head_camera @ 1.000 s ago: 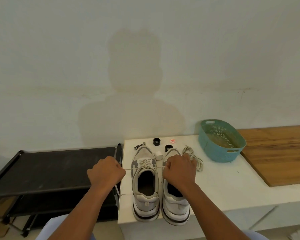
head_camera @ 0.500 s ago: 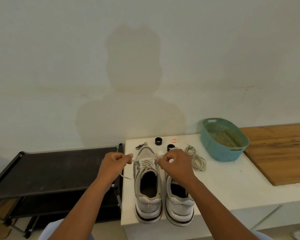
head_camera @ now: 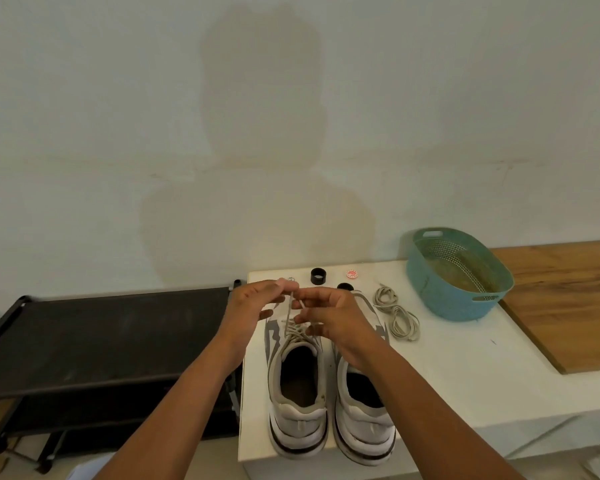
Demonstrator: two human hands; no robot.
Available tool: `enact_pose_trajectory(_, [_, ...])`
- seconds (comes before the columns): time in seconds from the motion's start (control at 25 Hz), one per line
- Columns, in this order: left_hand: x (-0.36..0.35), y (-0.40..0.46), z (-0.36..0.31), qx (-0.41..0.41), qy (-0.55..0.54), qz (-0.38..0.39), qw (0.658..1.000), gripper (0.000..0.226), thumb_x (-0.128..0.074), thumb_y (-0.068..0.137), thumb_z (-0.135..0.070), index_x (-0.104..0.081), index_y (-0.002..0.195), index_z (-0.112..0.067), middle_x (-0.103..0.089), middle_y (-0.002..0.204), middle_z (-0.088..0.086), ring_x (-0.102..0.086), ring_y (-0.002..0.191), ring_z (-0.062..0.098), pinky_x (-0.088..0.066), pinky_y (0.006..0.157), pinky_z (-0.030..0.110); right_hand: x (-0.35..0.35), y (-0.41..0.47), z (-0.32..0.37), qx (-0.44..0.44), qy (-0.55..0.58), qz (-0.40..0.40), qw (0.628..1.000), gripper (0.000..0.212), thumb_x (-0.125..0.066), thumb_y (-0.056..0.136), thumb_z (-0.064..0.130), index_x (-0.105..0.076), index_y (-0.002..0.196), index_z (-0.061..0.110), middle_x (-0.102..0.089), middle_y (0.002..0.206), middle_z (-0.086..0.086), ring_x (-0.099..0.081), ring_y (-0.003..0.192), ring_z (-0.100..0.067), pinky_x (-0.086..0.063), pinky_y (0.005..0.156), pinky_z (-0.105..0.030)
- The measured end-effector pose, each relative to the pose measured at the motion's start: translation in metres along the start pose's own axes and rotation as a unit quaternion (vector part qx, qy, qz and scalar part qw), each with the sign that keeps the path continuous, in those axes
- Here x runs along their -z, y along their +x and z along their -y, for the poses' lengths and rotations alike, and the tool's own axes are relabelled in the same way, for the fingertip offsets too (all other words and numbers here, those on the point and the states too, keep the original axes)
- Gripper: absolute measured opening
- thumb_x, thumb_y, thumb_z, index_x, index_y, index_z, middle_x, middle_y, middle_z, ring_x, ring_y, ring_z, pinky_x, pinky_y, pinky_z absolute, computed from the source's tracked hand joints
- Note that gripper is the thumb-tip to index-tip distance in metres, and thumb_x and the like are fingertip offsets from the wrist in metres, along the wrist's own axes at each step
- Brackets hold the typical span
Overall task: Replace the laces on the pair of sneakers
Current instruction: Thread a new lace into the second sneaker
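The left hand (head_camera: 253,303) is held raised over the toe of the left sneaker (head_camera: 297,379), thumb and forefinger pinched on one end of the lace (head_camera: 289,308), the remaining fingers loosely curled beneath; the forearm runs up from the lower left. The lace is seen rising from the top eyelets of that sneaker, which stands heel toward the viewer at the near edge of the white worktop (head_camera: 465,372). The right hand (head_camera: 333,317) is held just beside the left, its thumb and forefinger pinching the other lace end, with the wrist crossing above the right sneaker (head_camera: 364,410), which touches its mate. Risks are judged as follows: a knot may be formed loosely or lost if either short end slips from its pinch; uneven pull may leave the ends unequal; both sneakers sit with heels at the worktop edge, so a hard tug toward the body may drag them off. Farther right, a coiled spare lace (head_camera: 397,318) lies on the worktop near a teal basket (head_camera: 458,278); confusion between laces is thought unlikely.
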State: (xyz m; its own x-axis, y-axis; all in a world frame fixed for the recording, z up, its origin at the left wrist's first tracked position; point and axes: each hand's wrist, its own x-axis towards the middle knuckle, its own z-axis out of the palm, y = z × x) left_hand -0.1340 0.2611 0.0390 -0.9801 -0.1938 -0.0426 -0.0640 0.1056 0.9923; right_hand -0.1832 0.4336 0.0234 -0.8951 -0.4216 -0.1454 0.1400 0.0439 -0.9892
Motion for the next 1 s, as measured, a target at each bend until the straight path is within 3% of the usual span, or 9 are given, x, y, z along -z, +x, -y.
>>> enact_pose_trajectory(0.16, [-0.001,0.006,0.0,-0.048,0.026,0.055,0.997,0.038,-0.043,0.107,-0.04,-0.075,0.123,-0.027,-0.072,0.124,-0.012,-0.061,0.125,0.006,-0.038,0.114,0.041,-0.001,0.015,-0.001,0.01,-0.06,0.005,0.998,0.014,-0.078,0.089,0.015,-0.078,0.103,0.01,-0.079,0.092,-0.009,-0.074,0.077,-0.019,-0.051,0.06,-0.025])
enact_pose_trajectory(0.32, [0.001,0.015,0.008,-0.022,-0.001,0.11,0.994,0.05,-0.054,0.091,-0.056,-0.061,0.138,-0.041,-0.069,0.124,-0.003,-0.061,0.128,0.021,-0.042,0.112,0.041,0.007,0.028,-0.001,-0.005,-0.078,0.052,0.996,0.013,-0.072,0.096,0.02,-0.078,0.097,0.009,-0.079,0.092,-0.01,-0.071,0.076,-0.018,-0.048,0.06,-0.027])
enact_pose_trajectory(0.44, [-0.001,0.023,0.018,0.021,0.026,0.116,0.993,0.056,-0.064,0.089,-0.039,-0.049,0.141,-0.054,-0.059,0.135,-0.003,-0.061,0.123,0.023,-0.05,0.107,0.042,0.006,0.031,-0.001,-0.027,-0.05,0.075,0.996,0.009,-0.068,0.095,0.014,-0.075,0.098,0.008,-0.077,0.086,-0.015,-0.069,0.07,-0.019,-0.048,0.057,-0.025])
enact_pose_trajectory(0.52, [-0.006,0.02,0.019,0.023,0.1,0.106,0.989,0.059,-0.062,0.097,-0.022,-0.041,0.147,-0.047,-0.058,0.128,-0.007,-0.063,0.112,0.014,-0.052,0.102,0.034,0.004,0.032,-0.001,-0.039,-0.041,0.057,0.997,0.009,-0.068,0.095,0.013,-0.069,0.103,0.009,-0.075,0.083,-0.017,-0.07,0.067,-0.021,-0.049,0.055,-0.027])
enact_pose_trajectory(0.6, [-0.011,0.018,0.019,-0.001,0.174,0.082,0.981,0.058,-0.063,0.099,-0.02,-0.036,0.147,-0.042,-0.059,0.118,-0.013,-0.062,0.103,0.007,-0.05,0.089,0.02,0.003,0.033,-0.003,-0.051,-0.06,0.015,0.997,0.022,-0.071,0.093,0.016,-0.061,0.112,0.014,-0.076,0.086,-0.019,-0.07,0.065,-0.021,-0.05,0.054,-0.029])
enact_pose_trajectory(0.72, [-0.014,0.017,0.023,-0.049,0.268,0.007,0.962,0.045,-0.073,0.093,-0.032,-0.052,0.132,-0.039,-0.064,0.106,-0.016,-0.065,0.093,0.006,-0.052,0.081,0.018,0.004,0.032,-0.006,-0.047,-0.073,-0.023,0.996,0.03,-0.073,0.093,0.012,-0.053,0.115,0.016,-0.077,0.087,-0.019,-0.074,0.068,-0.025,-0.051,0.052,-0.03])
enact_pose_trajectory(0.88, [-0.012,0.017,0.027,-0.1,0.356,-0.049,0.928,0.019,-0.078,0.087,-0.042,-0.077,0.103,-0.032,-0.07,0.1,-0.015,-0.062,0.087,0.004,-0.053,0.084,0.021,0.007,0.033,-0.007,-0.015,-0.102,0.001,0.995,0.007,-0.07,0.096,0.011,-0.069,0.101,0.006,-0.078,0.082,-0.016,-0.078,0.075,-0.029,-0.055,0.056,-0.032])
enact_pose_trajectory(1.0, [-0.009,0.018,0.028,-0.13,0.364,-0.068,0.92,0.013,-0.08,0.086,-0.04,-0.08,0.096,-0.031,-0.072,0.092,-0.016,-0.063,0.082,0.003,-0.044,0.075,0.011,0.009,0.035,-0.008,-0.017,-0.119,0.027,0.992,0.013,-0.069,0.09,0.001,-0.072,0.101,0.007,-0.079,0.084,-0.012,-0.078,0.08,-0.026,-0.055,0.059,-0.029])
